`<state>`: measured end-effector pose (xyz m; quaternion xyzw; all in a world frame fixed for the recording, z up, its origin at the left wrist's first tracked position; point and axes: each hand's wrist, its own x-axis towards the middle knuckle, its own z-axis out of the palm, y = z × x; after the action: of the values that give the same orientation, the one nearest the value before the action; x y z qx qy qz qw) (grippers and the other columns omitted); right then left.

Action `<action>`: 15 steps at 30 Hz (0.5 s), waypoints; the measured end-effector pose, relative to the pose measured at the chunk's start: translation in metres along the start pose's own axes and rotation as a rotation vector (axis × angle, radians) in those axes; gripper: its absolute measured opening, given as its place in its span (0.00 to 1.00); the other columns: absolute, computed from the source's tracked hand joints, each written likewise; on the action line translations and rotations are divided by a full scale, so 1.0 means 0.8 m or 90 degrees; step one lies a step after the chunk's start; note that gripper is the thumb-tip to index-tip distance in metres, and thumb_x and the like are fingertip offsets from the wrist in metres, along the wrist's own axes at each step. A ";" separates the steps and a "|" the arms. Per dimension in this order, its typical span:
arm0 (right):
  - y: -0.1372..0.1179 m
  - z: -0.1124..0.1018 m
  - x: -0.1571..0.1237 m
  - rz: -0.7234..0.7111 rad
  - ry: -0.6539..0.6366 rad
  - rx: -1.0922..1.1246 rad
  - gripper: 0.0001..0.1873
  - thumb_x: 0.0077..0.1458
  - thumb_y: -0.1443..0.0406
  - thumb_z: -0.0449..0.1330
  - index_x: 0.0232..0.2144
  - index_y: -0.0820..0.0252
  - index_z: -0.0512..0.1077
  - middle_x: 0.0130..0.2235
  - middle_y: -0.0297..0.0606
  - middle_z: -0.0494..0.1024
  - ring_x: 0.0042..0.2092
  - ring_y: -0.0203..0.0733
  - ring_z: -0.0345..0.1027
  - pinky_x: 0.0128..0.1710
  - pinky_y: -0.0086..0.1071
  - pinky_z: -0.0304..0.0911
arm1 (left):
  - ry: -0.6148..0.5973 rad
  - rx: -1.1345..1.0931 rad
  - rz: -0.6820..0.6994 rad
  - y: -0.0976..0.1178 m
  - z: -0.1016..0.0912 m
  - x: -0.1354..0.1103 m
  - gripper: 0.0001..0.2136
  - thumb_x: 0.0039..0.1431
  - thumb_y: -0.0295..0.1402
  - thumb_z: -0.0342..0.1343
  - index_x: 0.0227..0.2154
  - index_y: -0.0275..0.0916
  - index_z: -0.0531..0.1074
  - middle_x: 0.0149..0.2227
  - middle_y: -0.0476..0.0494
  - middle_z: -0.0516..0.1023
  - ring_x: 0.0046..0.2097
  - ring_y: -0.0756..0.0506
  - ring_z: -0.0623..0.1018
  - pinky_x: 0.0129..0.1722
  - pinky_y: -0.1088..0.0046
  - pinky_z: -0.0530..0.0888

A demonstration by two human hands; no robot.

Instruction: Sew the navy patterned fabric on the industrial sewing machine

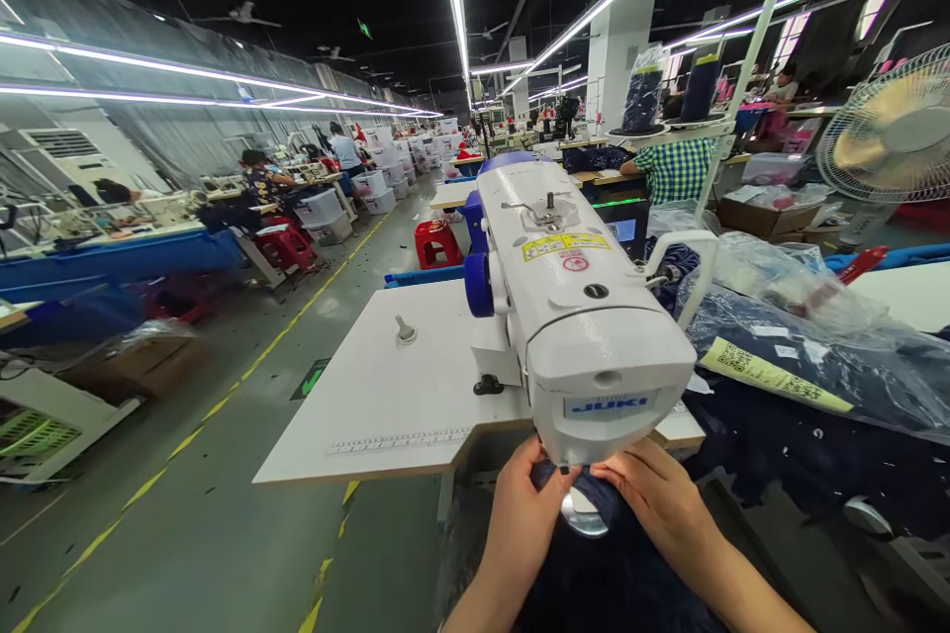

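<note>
A white sewing machine [571,307] stands on a white table [386,396] in front of me. Dark navy fabric [616,584] lies under its head and runs down toward me. My left hand [523,519] pinches the fabric at the left of the needle area, fingers closed on it. My right hand [660,504] presses on the same fabric at the right, fingers curled over it. The needle itself is hidden behind the machine head.
Bagged dark garments with a yellow label [772,376] pile up at right, beside a fan [891,134]. A grey aisle with yellow lines [244,366] runs left. Other workers sit at rows of tables [267,180], one in a checked shirt [675,168]. A red stool [436,239] stands behind the table.
</note>
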<state>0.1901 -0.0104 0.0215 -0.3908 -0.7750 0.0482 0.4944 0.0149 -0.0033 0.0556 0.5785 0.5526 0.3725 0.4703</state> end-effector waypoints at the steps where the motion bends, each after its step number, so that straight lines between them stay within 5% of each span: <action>1: 0.003 0.001 -0.002 -0.004 -0.004 0.000 0.09 0.61 0.71 0.54 0.39 0.55 0.72 0.36 0.37 0.77 0.38 0.40 0.72 0.38 0.31 0.68 | 0.001 0.000 0.001 0.000 0.000 0.000 0.09 0.52 0.36 0.57 0.35 0.38 0.76 0.35 0.46 0.80 0.40 0.43 0.76 0.39 0.72 0.68; 7: 0.015 0.003 -0.007 0.063 -0.080 0.029 0.09 0.61 0.68 0.54 0.37 0.53 0.75 0.37 0.37 0.77 0.40 0.42 0.71 0.41 0.33 0.67 | -0.011 -0.005 0.002 -0.001 0.000 0.003 0.08 0.51 0.36 0.58 0.32 0.38 0.76 0.34 0.45 0.81 0.38 0.42 0.76 0.37 0.72 0.68; 10: 0.012 0.000 0.003 0.211 -0.129 0.069 0.09 0.60 0.65 0.55 0.35 0.52 0.76 0.40 0.39 0.76 0.44 0.46 0.70 0.43 0.36 0.68 | -0.030 -0.019 0.004 0.000 -0.001 0.006 0.08 0.51 0.34 0.58 0.33 0.38 0.76 0.36 0.45 0.81 0.41 0.42 0.76 0.40 0.71 0.68; 15: 0.007 -0.006 0.028 0.422 -0.193 0.240 0.17 0.56 0.60 0.59 0.48 0.56 0.70 0.46 0.41 0.76 0.46 0.49 0.70 0.45 0.39 0.67 | -0.025 -0.030 -0.006 0.004 0.000 0.008 0.07 0.51 0.33 0.58 0.33 0.38 0.76 0.35 0.45 0.80 0.41 0.42 0.76 0.40 0.71 0.68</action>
<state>0.1927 0.0064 0.0377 -0.5100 -0.6488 0.4030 0.3957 0.0168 0.0034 0.0581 0.5717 0.5372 0.3716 0.4965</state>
